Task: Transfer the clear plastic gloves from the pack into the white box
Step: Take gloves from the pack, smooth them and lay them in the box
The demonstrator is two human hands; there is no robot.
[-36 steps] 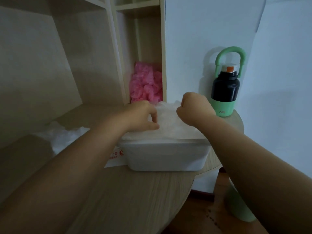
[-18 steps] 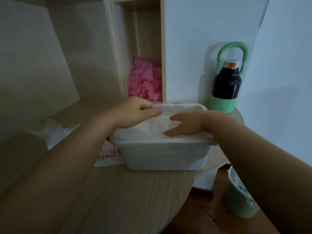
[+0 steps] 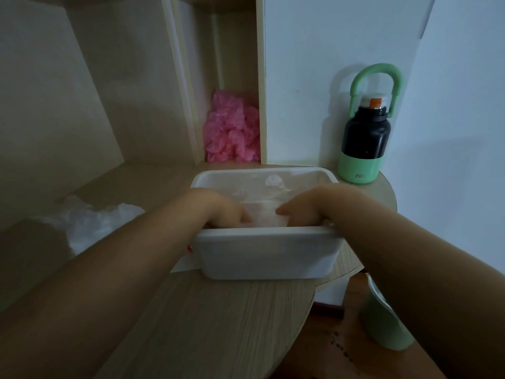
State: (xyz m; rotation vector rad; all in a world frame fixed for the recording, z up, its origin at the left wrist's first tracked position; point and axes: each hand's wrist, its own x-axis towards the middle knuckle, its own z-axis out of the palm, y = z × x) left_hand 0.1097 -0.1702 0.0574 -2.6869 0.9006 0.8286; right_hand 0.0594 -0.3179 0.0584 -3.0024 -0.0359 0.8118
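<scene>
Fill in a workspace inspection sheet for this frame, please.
Surface: light wooden table with a rounded edge, dimly lit.
Job's things: white box stands on the table; clear gloves lie inside it.
Clutter: crumpled clear plastic left of the box; white printed sheet at the box's left corner, partly hidden.
Grippers: left hand and right hand both reach down into the box onto the gloves; the near wall hides their fingertips.
Cables: nothing seen.
Surroundings: pink plastic bundle in a shelf niche; black and green bottle by the wall; green container on the floor.
</scene>
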